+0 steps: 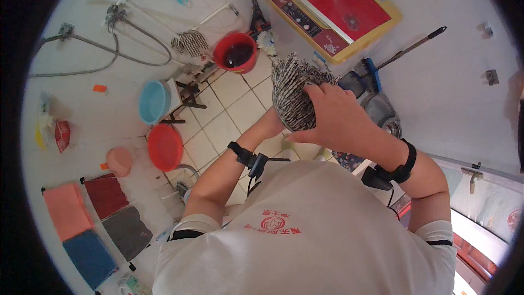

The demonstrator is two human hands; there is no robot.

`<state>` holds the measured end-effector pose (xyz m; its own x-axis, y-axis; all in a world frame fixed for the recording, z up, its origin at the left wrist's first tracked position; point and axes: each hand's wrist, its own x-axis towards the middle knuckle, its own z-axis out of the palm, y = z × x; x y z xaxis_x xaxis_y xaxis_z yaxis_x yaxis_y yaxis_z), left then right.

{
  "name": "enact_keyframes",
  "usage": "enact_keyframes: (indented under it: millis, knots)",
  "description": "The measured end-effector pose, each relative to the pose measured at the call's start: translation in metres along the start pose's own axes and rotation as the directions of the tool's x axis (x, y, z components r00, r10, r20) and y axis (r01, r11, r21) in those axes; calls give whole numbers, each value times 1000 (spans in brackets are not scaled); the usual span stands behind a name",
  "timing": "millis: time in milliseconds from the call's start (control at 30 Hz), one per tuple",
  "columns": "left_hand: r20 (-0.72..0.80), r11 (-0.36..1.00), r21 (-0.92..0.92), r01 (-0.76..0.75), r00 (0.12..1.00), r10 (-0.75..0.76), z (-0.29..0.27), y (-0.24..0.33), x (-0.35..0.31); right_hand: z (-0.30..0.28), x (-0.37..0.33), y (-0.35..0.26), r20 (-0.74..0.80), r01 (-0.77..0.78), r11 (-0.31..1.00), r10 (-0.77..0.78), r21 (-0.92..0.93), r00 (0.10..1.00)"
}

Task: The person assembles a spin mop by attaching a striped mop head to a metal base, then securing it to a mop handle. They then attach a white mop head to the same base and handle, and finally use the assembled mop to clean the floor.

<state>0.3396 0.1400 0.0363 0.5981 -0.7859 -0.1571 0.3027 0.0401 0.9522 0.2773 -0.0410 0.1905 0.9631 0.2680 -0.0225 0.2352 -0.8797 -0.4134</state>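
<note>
In front of my chest is a round mop head [295, 90] with black-and-white striped strands and a thin grey rim along its left and lower side. My right hand [335, 114] lies over the strands from the right, fingers curled into them and thumb near the lower rim. From the left, my left hand [268, 124] grips the mop head at its rim; most of its fingers are hidden behind it. Black straps with small devices circle both my forearms.
A red bucket [245, 54] with dark liquid, a blue basin [153, 102] on a stool and a red basin [165, 147] stand to the left. A yellow-and-red washing machine [338, 8] is ahead. A broom [409, 49] leans at the right wall; cloths [68, 210] hang left.
</note>
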Motion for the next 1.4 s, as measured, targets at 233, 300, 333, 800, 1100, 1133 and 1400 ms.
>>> enact_keyframes:
  millis: [233,300,333,800,1100,1133,1400]
  knots:
    - [-17,952,301,-56,998,64,-18,-61,7,15,3,11,187,-98,994,89,42,978]
    - [-5,948,312,-66,997,72,-23,-75,9,23,3,10,145,-135,989,127,52,981]
    - [-1,953,296,-72,997,76,-25,-79,10,28,3,8,117,-151,987,144,54,983]
    - [-66,954,298,22,998,-2,-25,-91,4,64,8,7,-45,-91,996,90,-18,995]
    - [-40,945,315,-87,994,105,-15,-60,0,67,5,9,-144,-15,993,-2,-116,990]
    - [-6,939,326,-112,993,120,-15,-58,0,67,5,9,-129,-17,995,4,-96,992]
    - [35,970,236,-56,998,49,-10,-46,3,69,4,12,-129,70,992,-83,-106,988]
